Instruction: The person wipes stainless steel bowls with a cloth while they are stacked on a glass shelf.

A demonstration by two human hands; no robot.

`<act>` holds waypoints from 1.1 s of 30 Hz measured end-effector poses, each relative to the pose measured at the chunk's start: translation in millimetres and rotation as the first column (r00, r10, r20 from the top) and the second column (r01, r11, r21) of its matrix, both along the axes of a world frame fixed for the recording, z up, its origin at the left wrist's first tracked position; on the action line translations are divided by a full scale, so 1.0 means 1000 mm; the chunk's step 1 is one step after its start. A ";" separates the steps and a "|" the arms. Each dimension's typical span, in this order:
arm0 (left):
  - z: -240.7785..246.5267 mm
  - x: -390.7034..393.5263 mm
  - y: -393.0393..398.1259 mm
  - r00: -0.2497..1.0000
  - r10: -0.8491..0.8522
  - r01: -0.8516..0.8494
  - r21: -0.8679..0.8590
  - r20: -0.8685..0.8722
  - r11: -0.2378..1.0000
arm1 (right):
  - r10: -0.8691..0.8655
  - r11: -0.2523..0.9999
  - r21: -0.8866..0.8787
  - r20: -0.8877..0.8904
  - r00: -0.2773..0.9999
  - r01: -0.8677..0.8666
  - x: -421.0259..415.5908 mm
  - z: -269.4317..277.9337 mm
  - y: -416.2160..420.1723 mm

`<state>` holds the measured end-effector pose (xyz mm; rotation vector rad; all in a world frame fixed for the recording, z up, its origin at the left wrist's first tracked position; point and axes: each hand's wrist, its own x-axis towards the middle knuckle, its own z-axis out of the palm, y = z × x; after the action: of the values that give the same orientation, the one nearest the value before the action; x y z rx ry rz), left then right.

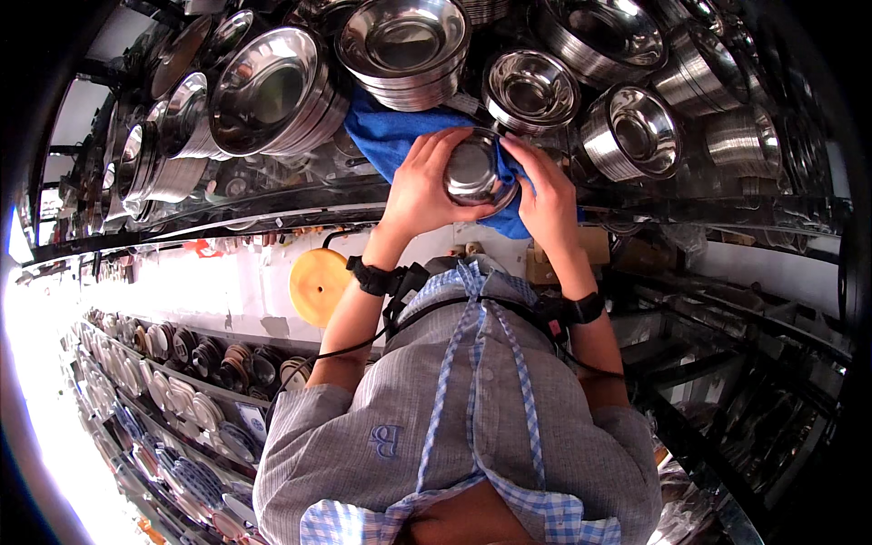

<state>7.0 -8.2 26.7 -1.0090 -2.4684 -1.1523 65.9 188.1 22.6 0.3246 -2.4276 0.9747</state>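
My left hand [426, 184] holds a small round stainless steel bowl [471, 170] by its side, fingers over the top and thumb along the lower edge. Against the bowl's right rim, my right hand [545, 180] presses a fold of a blue cloth [402, 133]. The cloth spreads behind and below both hands and over the shelf's front edge. Just beyond the hands stand a stack of wide steel bowls [409, 88] and a stack of smaller ones [531, 92].
More stacked steel bowls [269, 95] and nested steel basins [633, 133] crowd the shelf. Its dark front edge [204, 228] runs across before me. A yellow round stool [320, 287] stands below at left, cardboard boxes [589, 246] at right. Racks of dishes [184, 402] fill the lower left.
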 end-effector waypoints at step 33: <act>0.004 0.004 0.000 0.983 -0.172 0.123 0.480 0.058 0.869 | 0.237 0.971 0.021 -0.056 0.970 -0.236 0.002 0.008 -0.029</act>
<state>10.6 -8.3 30.8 -1.0164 -2.0310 -1.7842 68.1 158.8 30.5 0.6517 -2.3819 1.0320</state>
